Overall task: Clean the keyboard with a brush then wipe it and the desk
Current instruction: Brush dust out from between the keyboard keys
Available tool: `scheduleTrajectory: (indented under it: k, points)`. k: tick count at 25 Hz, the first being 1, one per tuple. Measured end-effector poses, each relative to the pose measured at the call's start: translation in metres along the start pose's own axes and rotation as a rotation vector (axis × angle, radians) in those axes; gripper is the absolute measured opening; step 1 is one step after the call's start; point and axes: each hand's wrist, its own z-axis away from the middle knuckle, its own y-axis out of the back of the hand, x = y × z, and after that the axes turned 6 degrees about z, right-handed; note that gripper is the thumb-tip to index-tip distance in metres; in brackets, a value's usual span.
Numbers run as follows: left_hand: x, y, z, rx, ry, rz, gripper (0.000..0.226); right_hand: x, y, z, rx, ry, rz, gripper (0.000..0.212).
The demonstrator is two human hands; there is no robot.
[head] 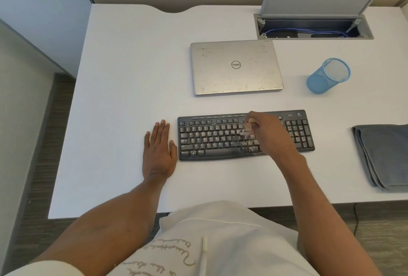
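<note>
The black keyboard (212, 138) lay flat on the white desk (132, 66), near its front edge and roughly in the middle. The left hand (159, 150) rested palm down on the desk just beside the keyboard's left end, fingers straight and close together, thumb out toward the keys. The right hand (265, 130) hung over the right-centre keys, its fingers curled and pinching a small pale brush (246, 131), blurred, with its tip down at the keys. Pale dust (251, 145) speckled the keys below it and the keyboard's front edge. A folded grey cloth (384, 154) lay on the desk well to the right. Behind the keyboard sat a closed silver laptop (236, 67), with a blue mesh cup (326, 76) to its right and an open cable hatch (313, 29) beyond, lid raised.
</note>
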Motion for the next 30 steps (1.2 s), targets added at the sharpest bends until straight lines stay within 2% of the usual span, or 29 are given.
scheduleTrajectory:
  k: [3,5,9,13,15,16,18,21,25,28,30]
  points:
    - [0.0,0.0,0.001,0.014,-0.006,-0.002,0.064,0.005,0.003,-0.002,0.052,-0.017,0.105,0.031]
    - [0.0,0.0,0.001,0.019,-0.007,-0.003,0.064,-0.005,-0.002,-0.005,0.086,0.08,0.012,0.024]
    - [0.002,0.001,0.001,0.017,0.0,-0.007,0.065,-0.025,-0.017,-0.006,0.022,0.166,-0.079,0.019]
    - [0.002,0.001,0.001,0.011,0.005,-0.006,0.065,-0.01,-0.011,-0.009,-0.015,0.07,0.013,0.021]
    - [0.002,0.0,0.001,0.011,0.005,-0.014,0.065,0.002,-0.006,-0.008,0.046,0.025,0.105,0.026]
    - [0.002,0.0,0.001,0.011,0.003,-0.02,0.064,0.008,-0.005,-0.006,0.099,0.028,0.11,0.026]
    - [0.002,0.0,0.001,0.01,0.004,-0.024,0.064,0.005,-0.005,0.001,0.146,0.055,-0.03,0.021]
    - [0.001,0.0,0.0,0.006,0.01,-0.013,0.064,-0.015,-0.02,0.01,0.037,0.106,-0.142,0.022]
    - [0.001,0.0,0.001,0.017,0.01,-0.012,0.064,-0.014,-0.023,0.009,-0.013,0.09,-0.076,0.023]
    - [0.001,-0.001,0.001,0.018,0.007,-0.015,0.063,0.003,-0.01,0.007,0.011,-0.023,0.004,0.027]
    - [0.0,-0.001,0.001,0.02,0.008,-0.01,0.063,0.003,-0.011,0.008,0.075,-0.006,0.037,0.019]
